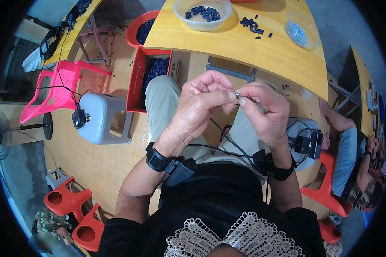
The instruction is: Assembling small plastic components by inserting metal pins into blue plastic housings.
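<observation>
Above my lap, my left hand (201, 99) and my right hand (268, 110) meet fingertip to fingertip. Between them is a small dark part with a shiny metallic end (237, 96), pinched by thumb and forefinger on both sides. Most of it is covered by the fingers, so its exact kind cannot be made out. Beyond the hands, on the yellow table (180, 40), stands a clear plastic bowl (193, 23) with several dark ribbed cylinders in it. More loose dark cylinders (254, 28) lie beside that bowl. A clear tub (314, 40) of tiny pale-blue pieces stands farther right.
Left of my knees are a red box (135, 81) and a red basin (131, 32), both holding many dark pieces. A grey stool (99, 118) and a pink chair (64, 88) stand farther left. Cables run across my lap. Another person's leg (345, 154) shows at the right.
</observation>
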`<state>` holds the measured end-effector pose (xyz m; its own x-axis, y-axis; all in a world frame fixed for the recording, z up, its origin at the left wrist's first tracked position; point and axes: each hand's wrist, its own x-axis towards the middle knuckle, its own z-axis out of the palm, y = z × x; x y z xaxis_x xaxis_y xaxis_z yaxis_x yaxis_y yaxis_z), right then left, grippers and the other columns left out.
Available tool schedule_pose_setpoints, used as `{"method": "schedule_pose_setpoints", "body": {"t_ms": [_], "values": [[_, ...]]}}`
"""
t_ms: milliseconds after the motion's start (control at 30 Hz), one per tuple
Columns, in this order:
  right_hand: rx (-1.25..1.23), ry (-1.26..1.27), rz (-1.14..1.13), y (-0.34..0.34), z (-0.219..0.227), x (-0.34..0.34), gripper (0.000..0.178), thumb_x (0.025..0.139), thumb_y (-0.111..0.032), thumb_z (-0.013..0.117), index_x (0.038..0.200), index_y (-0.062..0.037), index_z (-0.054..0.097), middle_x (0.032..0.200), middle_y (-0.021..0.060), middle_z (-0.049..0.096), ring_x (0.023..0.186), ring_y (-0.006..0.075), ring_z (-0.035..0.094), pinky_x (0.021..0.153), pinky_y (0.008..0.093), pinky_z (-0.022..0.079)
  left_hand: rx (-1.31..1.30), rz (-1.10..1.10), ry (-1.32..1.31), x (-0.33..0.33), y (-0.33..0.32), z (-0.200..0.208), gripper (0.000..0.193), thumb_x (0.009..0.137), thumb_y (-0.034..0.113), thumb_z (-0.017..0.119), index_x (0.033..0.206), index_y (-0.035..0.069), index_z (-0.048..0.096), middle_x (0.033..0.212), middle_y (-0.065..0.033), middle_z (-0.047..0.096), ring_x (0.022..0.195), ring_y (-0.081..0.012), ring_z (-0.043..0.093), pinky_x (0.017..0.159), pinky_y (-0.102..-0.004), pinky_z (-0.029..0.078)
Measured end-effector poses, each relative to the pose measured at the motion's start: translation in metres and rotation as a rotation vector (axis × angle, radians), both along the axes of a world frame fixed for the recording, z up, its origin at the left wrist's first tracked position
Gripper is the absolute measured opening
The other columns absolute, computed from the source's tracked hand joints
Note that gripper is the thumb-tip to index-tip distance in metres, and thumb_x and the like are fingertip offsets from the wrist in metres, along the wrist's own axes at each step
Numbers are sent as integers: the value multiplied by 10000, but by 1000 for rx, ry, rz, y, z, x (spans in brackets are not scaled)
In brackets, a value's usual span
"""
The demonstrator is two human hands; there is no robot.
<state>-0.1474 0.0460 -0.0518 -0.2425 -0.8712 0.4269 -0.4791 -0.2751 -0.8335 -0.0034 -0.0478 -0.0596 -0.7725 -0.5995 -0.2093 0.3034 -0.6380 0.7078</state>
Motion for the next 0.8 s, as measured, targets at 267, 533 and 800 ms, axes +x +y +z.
{"method": "schedule_pose_setpoints", "body": {"t_ms": [267,533,800], "values": [[24,-82,-27,1,3,-1,117,768,33,648,875,-13,640,778,39,623,652,93,565,588,220,449,-450,144,-89,-1,4,2,222,763,-56,701,930,24,579,865,-62,651,807,-102,627,781,-236,516],[19,-237,-83,0,1,5,116,763,29,657,866,-22,640,779,31,622,658,84,569,592,215,454,-560,234,-127,-2,10,4,219,746,-91,693,906,11,585,861,-60,644,814,-99,617,766,-233,513],[26,-75,-91,1,5,3,114,759,28,657,855,-29,634,783,28,617,640,81,553,569,210,443,-617,242,-188,-1,12,8,158,758,-73,680,881,-2,610,858,-59,649,789,-87,607,738,-215,496]]}}
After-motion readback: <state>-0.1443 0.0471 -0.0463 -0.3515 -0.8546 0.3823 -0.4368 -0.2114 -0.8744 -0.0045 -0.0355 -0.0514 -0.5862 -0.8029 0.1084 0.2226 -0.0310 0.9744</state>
